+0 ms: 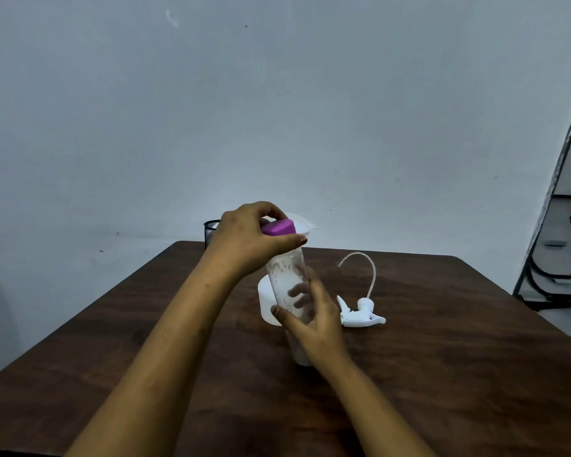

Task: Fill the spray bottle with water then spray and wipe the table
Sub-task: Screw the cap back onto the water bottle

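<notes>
Sprayer head (360,313) off; our L hand (244,239) pinches purple cap (279,227), R hand (314,324) wraps clear bottle (287,275); fill, spray, wipe remain.

Both forearms (178,324) are bare; the left grip's (244,242) thumbnail (303,239) looks painted dark red.

Both forearms reach forward. The left hand (249,240) pinches a purple plastic cap (279,227) from above. The right hand (314,321) curls round a clear plastic bottle (285,272).

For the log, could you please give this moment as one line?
left hand grips purple cap; right hand holds clear bottle; sprayer head on table
</notes>
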Available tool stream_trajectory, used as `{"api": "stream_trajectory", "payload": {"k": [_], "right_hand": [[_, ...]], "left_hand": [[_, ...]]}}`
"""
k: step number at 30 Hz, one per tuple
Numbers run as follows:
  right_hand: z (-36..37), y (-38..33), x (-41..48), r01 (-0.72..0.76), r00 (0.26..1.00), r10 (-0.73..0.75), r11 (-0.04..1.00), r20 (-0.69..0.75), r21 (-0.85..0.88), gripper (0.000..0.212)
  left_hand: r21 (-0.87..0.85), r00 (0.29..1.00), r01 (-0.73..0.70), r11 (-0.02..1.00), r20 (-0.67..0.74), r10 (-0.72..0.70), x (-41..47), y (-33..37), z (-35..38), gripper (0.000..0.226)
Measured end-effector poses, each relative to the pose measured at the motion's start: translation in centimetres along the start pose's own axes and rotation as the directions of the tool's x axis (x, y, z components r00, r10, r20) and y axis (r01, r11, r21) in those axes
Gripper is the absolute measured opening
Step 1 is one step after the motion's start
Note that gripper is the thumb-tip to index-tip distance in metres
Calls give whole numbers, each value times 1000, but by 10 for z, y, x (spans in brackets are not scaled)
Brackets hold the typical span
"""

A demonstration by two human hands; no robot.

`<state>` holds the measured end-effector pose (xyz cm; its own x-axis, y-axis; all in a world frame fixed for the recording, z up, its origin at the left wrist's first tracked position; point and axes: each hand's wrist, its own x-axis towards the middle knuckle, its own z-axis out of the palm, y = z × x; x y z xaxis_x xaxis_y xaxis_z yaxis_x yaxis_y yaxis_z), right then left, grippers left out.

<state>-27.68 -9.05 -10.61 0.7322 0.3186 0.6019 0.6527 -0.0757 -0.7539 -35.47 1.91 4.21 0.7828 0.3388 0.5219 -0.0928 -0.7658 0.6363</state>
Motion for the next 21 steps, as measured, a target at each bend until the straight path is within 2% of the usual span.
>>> {"api": "stream_trajectory", "payload": {"k": [4,6,8,10,12,14,18,21], "right_hand": [[-1,-4,-2,148,971,-189,957,-147,-250,68],[-4,-8,-2,149,948,-221,944,-228,-294,66],[-7,-9,-3,112,939,-191,957,-286,-268,61],[-8,-10,-5,113,944,-185,960,-275,-256,55],[-7,-11,-6,128,956,-179,967,-231,-220,52],[-6,-11,-6,129,964,-167,974,-207,-188,52],[-5,-8,-8,139,974,-164,977,-154,-164,53],[-3,-10,-10,135,976,-160,977,-146,-165,51]], "left_hand": [[284,996,67,956,-70,-49,-4,8,-2,48],[369,996,81,926,-70,-60,-7,12,-1,50],[350,998,57,935,-22,-53,-8,14,-2,49],[242,994,8,970,107,-35,-7,14,-9,42],[147,963,-49,988,270,8,-7,16,-21,29],[162,924,-152,975,374,81,-7,17,-30,27],[207,914,-265,942,365,177,-8,23,-35,25],[98,916,-288,952,317,245,-12,28,-32,28]]}}
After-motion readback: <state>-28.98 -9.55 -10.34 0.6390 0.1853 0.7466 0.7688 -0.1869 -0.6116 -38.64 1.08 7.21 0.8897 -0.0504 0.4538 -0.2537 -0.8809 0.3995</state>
